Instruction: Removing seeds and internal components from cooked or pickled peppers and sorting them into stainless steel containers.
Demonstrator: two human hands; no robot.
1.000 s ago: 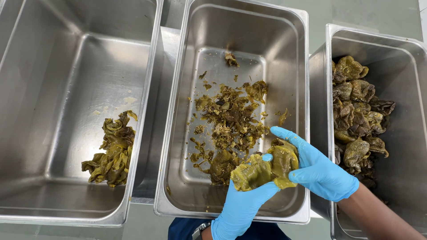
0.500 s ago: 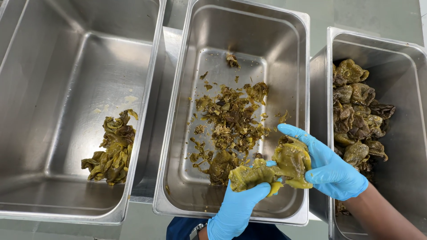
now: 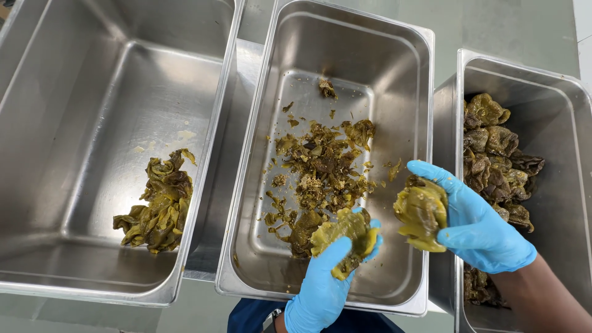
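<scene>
Over the middle steel pan (image 3: pixel 345 37), a gloved left hand (image 3: pixel 320 290) grips one olive-green leaf piece (image 3: pixel 342 231); the right hand (image 3: pixel 481 225), at three o'clock, clasps another piece (image 3: pixel 422 213), apparently keeping scraps (image 3: pixel 320 166) contained.

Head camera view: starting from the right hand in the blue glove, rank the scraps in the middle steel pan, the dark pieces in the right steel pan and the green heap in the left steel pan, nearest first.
From the right hand:
1. Dark olive pieces in the right steel pan, directly beside and behind the hand.
2. Brownish-green scraps in the middle steel pan, a little farther, to its left.
3. Green leafy heap in the left steel pan, far left, clearly farthest.
</scene>
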